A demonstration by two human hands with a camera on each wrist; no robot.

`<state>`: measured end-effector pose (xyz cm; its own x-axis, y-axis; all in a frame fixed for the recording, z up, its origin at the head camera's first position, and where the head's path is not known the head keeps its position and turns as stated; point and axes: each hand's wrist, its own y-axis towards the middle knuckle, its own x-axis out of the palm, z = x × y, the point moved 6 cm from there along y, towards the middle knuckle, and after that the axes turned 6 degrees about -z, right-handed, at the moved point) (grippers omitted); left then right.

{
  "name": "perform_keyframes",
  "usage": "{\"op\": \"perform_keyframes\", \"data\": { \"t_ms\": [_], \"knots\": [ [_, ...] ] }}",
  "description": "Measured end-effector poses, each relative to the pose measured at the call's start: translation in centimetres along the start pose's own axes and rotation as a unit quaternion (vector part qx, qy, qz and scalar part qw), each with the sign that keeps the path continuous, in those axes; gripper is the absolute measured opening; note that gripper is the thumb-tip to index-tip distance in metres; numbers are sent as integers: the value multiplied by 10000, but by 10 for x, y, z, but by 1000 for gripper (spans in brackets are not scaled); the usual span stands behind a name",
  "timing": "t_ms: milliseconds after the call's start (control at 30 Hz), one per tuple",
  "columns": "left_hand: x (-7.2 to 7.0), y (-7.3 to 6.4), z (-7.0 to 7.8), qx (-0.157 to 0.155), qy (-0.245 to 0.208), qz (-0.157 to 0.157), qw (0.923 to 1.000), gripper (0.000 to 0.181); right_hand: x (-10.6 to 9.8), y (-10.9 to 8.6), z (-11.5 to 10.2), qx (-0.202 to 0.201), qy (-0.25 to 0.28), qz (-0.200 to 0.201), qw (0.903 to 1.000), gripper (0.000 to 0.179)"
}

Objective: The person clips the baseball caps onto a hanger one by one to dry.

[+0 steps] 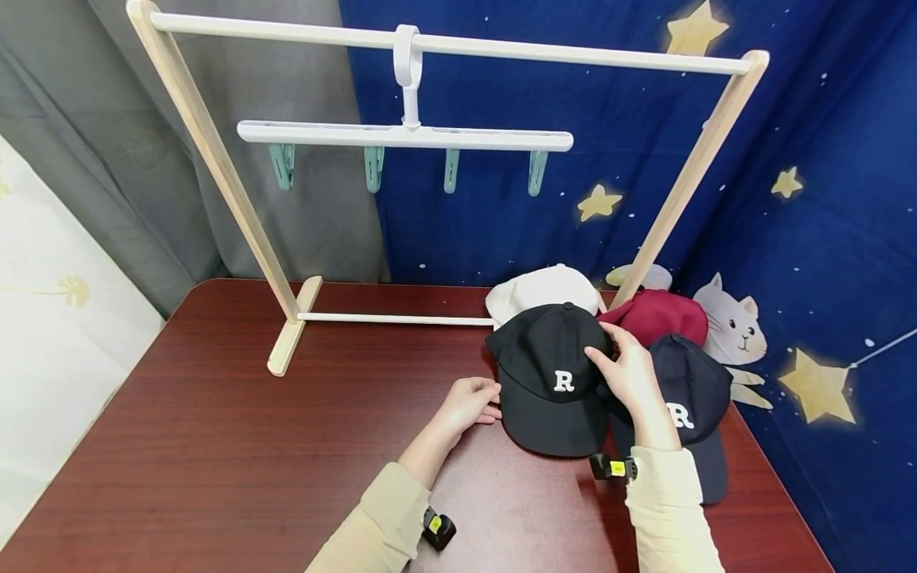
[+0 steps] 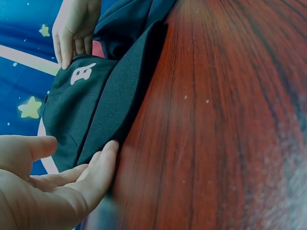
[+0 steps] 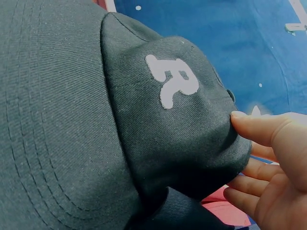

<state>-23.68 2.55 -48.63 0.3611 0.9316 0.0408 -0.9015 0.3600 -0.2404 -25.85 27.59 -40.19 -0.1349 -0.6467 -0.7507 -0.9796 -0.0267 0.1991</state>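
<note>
On the right part of the table [image 1: 322, 446], the black cap [image 1: 537, 374] sits in front of the white cap [image 1: 544, 288]. Right hand [image 1: 634, 378]: thumb and fingers pinch the cap's edge. Left hand [image 1: 467, 406]: fingers extended against its opposite side, thumb apart. Progress, as judged: early stage; the cap is gripped but not hung, and the teal clips [image 1: 374, 169] carry no cap.
</note>
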Motion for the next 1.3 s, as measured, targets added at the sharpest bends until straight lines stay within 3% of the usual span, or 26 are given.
{"op": "perform_keyframes", "data": {
  "t_ms": [900,1300],
  "knots": [
    [-6,-2,-3,143,-31,89,9999,29,0,-7,-18,-295,86,157,9994,45],
    [-8,-2,-6,168,-155,-358,9991,3,0,-6,-24,-471,182,224,9985,47]
  ]
}}
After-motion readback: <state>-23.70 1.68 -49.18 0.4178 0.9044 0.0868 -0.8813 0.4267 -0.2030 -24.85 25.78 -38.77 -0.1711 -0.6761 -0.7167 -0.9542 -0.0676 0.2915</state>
